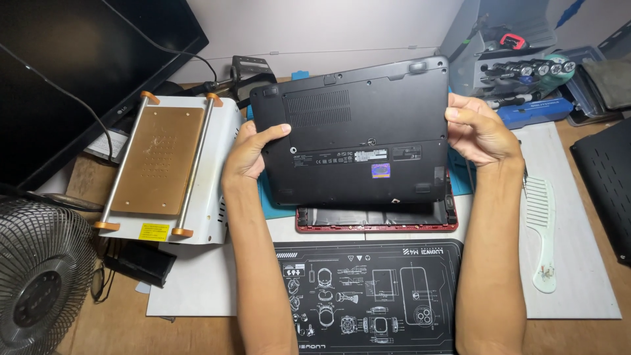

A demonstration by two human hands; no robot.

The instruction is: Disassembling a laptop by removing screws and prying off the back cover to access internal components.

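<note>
A black laptop bottom cover [355, 131] with vent slots and stickers is held up, tilted, over a red-edged laptop base [376, 220] lying on the desk. My left hand [248, 152] grips the cover's left edge, thumb on top. My right hand [478, 131] holds its right edge with curled fingers. The cover's near edge sits just above the open base, most of which it hides.
A black printed work mat [368, 296] lies in front. A white heating plate machine [164, 164] stands left, by a dark monitor [79, 72] and a fan [39, 276]. At right are a pale green comb [542, 230], a screwdriver set [526, 72] and a black panel [608, 177].
</note>
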